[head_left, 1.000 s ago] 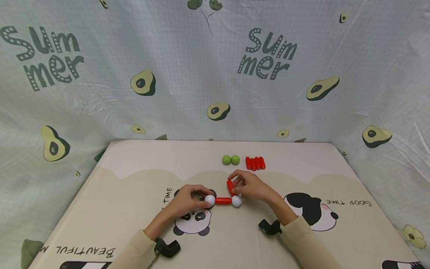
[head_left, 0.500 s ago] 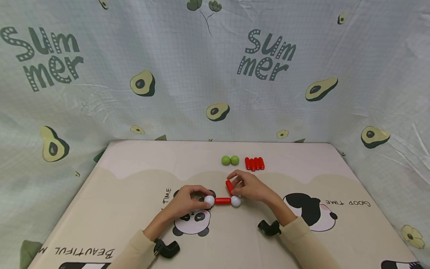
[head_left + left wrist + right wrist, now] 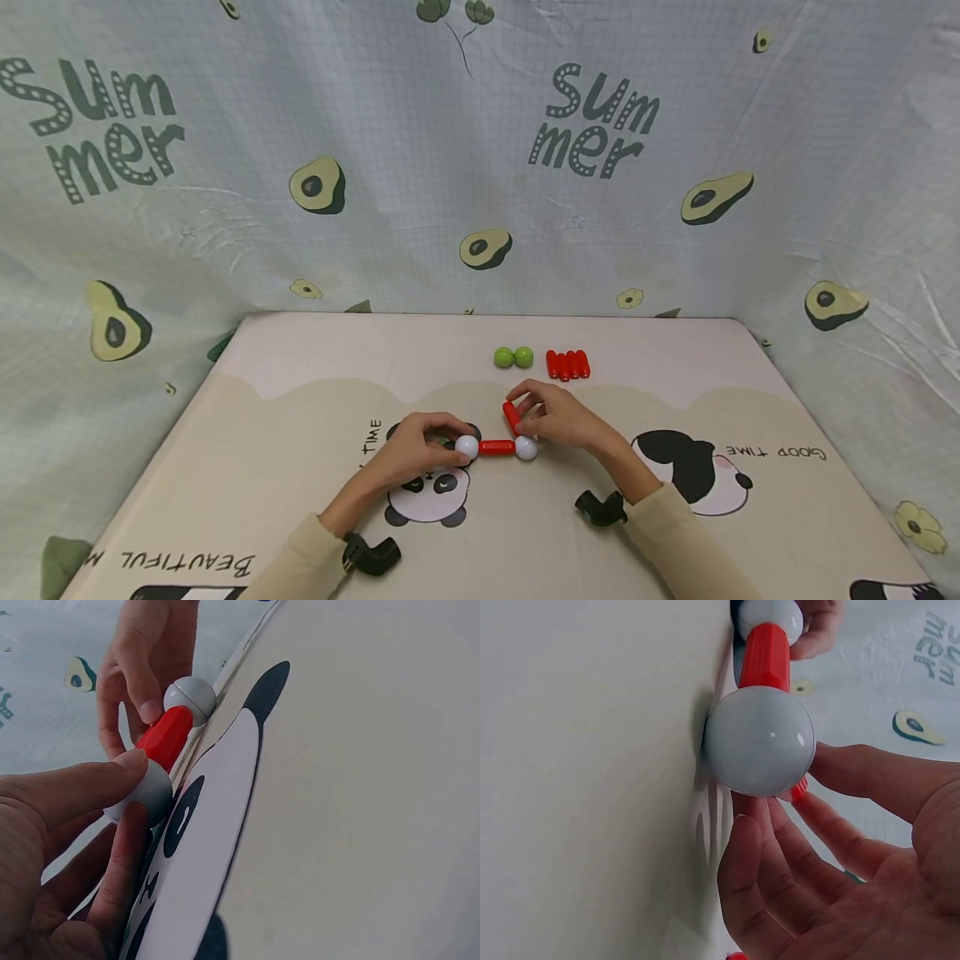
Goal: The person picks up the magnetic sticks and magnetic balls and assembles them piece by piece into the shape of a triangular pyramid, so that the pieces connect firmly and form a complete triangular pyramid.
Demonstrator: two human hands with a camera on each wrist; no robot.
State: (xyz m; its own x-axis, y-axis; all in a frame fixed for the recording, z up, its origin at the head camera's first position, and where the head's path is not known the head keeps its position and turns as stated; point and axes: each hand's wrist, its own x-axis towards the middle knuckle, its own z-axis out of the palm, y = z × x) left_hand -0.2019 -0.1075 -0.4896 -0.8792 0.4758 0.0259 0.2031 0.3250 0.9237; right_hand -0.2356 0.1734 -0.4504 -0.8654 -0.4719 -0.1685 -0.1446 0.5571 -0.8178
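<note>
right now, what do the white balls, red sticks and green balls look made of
White balls: probably hard plastic, glossy, with bright highlights and a seam on one. Red sticks: likely moulded plastic, faceted on the joined one. Green balls: smooth, perhaps plastic, too small to be sure.

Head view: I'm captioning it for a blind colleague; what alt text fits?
A person's left hand pinches a glossy white ball, which a short red rod links to a second white ball; there the right hand holds another red rod. Behind, two green balls and four red rods lie on a pale, panda-printed tabletop.
</note>
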